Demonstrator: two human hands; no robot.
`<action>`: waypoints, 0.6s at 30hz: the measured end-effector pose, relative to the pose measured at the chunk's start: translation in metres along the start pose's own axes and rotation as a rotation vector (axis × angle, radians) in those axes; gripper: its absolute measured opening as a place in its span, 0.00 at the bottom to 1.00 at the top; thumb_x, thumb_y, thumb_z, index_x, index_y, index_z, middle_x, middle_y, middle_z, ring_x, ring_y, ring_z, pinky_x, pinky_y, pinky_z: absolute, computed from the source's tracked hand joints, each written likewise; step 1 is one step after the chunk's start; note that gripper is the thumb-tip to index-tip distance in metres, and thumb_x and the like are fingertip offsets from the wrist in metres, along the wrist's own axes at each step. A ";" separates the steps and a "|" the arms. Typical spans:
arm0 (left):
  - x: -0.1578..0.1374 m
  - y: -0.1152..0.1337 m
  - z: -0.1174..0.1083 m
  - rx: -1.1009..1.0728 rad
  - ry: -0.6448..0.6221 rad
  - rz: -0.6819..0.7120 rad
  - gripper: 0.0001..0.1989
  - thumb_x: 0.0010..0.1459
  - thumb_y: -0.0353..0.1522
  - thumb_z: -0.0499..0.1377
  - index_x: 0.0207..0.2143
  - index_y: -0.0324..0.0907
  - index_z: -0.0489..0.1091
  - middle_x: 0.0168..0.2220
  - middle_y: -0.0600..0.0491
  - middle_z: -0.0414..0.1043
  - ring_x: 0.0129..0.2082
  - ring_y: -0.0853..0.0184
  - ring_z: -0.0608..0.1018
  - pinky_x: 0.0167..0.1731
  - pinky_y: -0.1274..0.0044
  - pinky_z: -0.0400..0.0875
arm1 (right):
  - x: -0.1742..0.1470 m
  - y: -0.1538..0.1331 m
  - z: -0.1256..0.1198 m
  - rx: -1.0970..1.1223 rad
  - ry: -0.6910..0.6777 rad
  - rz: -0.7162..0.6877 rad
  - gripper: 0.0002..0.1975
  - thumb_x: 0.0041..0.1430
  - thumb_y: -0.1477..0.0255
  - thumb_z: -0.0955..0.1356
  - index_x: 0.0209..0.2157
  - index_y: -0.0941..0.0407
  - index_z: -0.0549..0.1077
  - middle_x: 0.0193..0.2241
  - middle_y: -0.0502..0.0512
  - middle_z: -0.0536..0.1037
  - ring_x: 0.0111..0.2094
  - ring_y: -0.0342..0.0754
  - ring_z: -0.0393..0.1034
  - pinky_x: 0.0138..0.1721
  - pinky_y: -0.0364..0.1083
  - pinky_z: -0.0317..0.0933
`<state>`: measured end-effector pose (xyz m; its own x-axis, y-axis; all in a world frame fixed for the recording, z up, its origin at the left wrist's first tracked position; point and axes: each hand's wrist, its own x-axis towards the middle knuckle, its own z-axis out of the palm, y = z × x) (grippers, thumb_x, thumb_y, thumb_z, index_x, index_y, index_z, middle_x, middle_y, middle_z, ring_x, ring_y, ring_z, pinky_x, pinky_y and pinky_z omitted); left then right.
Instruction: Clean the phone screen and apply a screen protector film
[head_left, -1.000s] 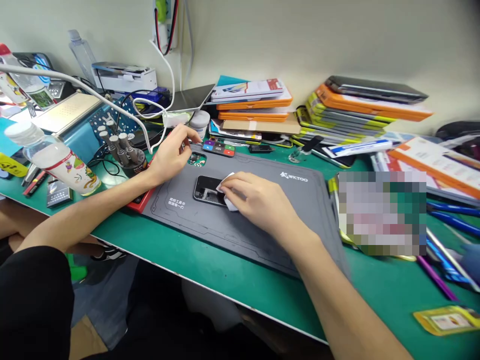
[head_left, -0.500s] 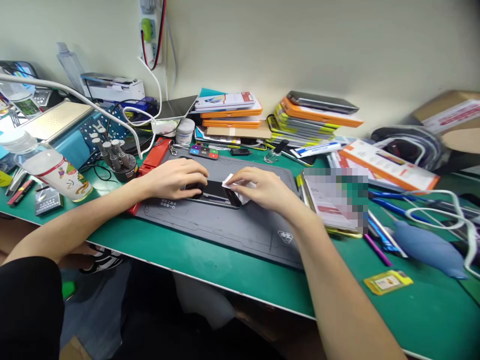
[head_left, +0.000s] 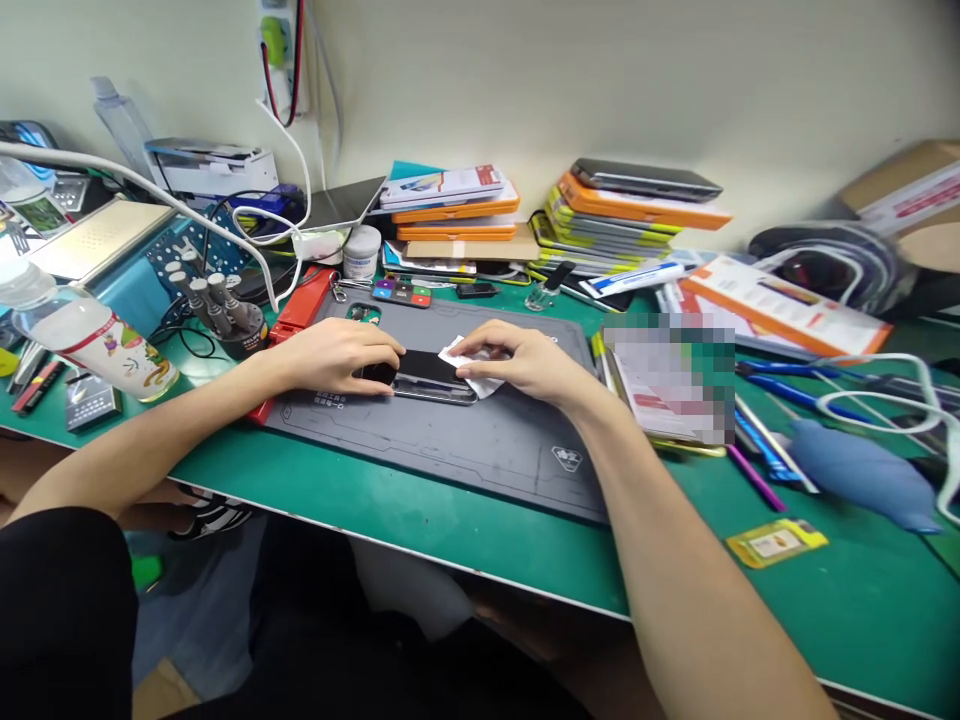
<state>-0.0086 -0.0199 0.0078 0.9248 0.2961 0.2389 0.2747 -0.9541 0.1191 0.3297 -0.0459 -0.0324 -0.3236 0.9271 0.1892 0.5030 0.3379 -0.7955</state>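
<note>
A black smartphone (head_left: 421, 368) lies on the grey work mat (head_left: 450, 450), its glossy screen side up and its near edge catching light. My left hand (head_left: 349, 355) grips the phone's left end, with thumb at the near edge and fingers over the top. Pinched in the fingers of my right hand (head_left: 521, 360) is a crumpled white wipe (head_left: 486, 386). The wipe rests against the right end of the phone and covers part of it.
Left of the mat stand a red bar-shaped holder (head_left: 304, 310), a screwdriver stand (head_left: 244, 335) and a plastic bottle (head_left: 112, 350). Boxes (head_left: 457, 200) are stacked behind. A blurred-out packet (head_left: 667, 385), a blue air blower (head_left: 862, 475) and a yellow sachet (head_left: 776, 542) lie to the right.
My right hand has brought the wipe lower and flatter onto the phone's right end. My left hand stays on the left end. The whole view has shifted slightly.
</note>
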 end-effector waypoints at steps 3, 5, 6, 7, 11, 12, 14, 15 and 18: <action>0.001 0.001 -0.001 -0.012 0.002 -0.003 0.17 0.75 0.46 0.64 0.53 0.44 0.82 0.61 0.44 0.84 0.61 0.56 0.86 0.61 0.68 0.79 | 0.000 0.001 0.002 -0.016 -0.008 -0.010 0.26 0.53 0.42 0.80 0.42 0.48 0.90 0.44 0.58 0.86 0.45 0.58 0.78 0.47 0.57 0.72; 0.002 0.001 0.000 -0.016 0.009 0.000 0.17 0.75 0.45 0.64 0.53 0.44 0.82 0.60 0.43 0.85 0.60 0.55 0.86 0.60 0.67 0.79 | 0.001 0.003 0.005 -0.034 0.001 -0.026 0.26 0.55 0.42 0.79 0.42 0.48 0.90 0.42 0.57 0.84 0.44 0.58 0.78 0.47 0.57 0.72; 0.002 0.001 0.001 -0.017 0.013 0.005 0.16 0.75 0.45 0.64 0.53 0.43 0.82 0.60 0.43 0.85 0.59 0.55 0.86 0.59 0.67 0.79 | 0.001 0.004 0.007 -0.052 0.015 -0.040 0.26 0.56 0.42 0.78 0.42 0.48 0.89 0.40 0.57 0.84 0.43 0.57 0.77 0.47 0.57 0.72; 0.002 0.001 0.002 -0.019 0.019 0.009 0.16 0.75 0.45 0.64 0.53 0.43 0.82 0.60 0.42 0.85 0.59 0.55 0.86 0.59 0.67 0.79 | 0.001 0.005 0.009 -0.079 0.031 -0.060 0.25 0.59 0.43 0.77 0.42 0.49 0.89 0.40 0.57 0.83 0.42 0.57 0.77 0.47 0.57 0.72; 0.002 0.003 0.008 -0.012 0.052 0.031 0.14 0.73 0.43 0.66 0.51 0.44 0.82 0.58 0.42 0.86 0.55 0.55 0.87 0.55 0.68 0.80 | -0.001 0.003 0.024 -0.266 0.089 -0.168 0.23 0.70 0.45 0.71 0.44 0.50 0.86 0.38 0.58 0.82 0.42 0.58 0.76 0.46 0.58 0.70; 0.002 0.003 0.009 0.004 0.052 0.029 0.13 0.73 0.43 0.66 0.50 0.44 0.82 0.58 0.42 0.86 0.54 0.56 0.87 0.54 0.68 0.80 | -0.002 0.002 0.027 -0.326 0.100 -0.189 0.24 0.73 0.46 0.69 0.44 0.50 0.85 0.37 0.59 0.81 0.42 0.59 0.76 0.46 0.58 0.70; 0.002 0.005 0.012 0.039 0.061 0.037 0.13 0.73 0.42 0.65 0.48 0.43 0.83 0.56 0.41 0.86 0.51 0.56 0.88 0.52 0.68 0.81 | -0.004 0.000 0.033 -0.446 0.113 -0.204 0.24 0.77 0.47 0.64 0.46 0.50 0.84 0.40 0.60 0.82 0.45 0.61 0.76 0.44 0.58 0.69; 0.002 0.006 0.012 0.049 0.052 0.035 0.12 0.73 0.42 0.65 0.48 0.43 0.83 0.57 0.41 0.86 0.51 0.56 0.88 0.52 0.68 0.81 | -0.005 -0.001 0.035 -0.492 0.112 -0.215 0.25 0.79 0.48 0.62 0.46 0.49 0.83 0.41 0.60 0.82 0.46 0.62 0.76 0.44 0.58 0.69; 0.001 0.010 0.011 0.021 0.026 0.004 0.10 0.71 0.39 0.66 0.48 0.46 0.83 0.58 0.43 0.85 0.52 0.56 0.87 0.53 0.68 0.81 | -0.008 -0.002 0.035 -0.554 0.087 -0.242 0.26 0.81 0.50 0.59 0.46 0.49 0.82 0.42 0.60 0.82 0.47 0.62 0.77 0.44 0.58 0.70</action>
<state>-0.0023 -0.0295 -0.0014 0.9186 0.2933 0.2648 0.2768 -0.9559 0.0984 0.3032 -0.0597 -0.0528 -0.4255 0.8154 0.3925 0.7729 0.5531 -0.3110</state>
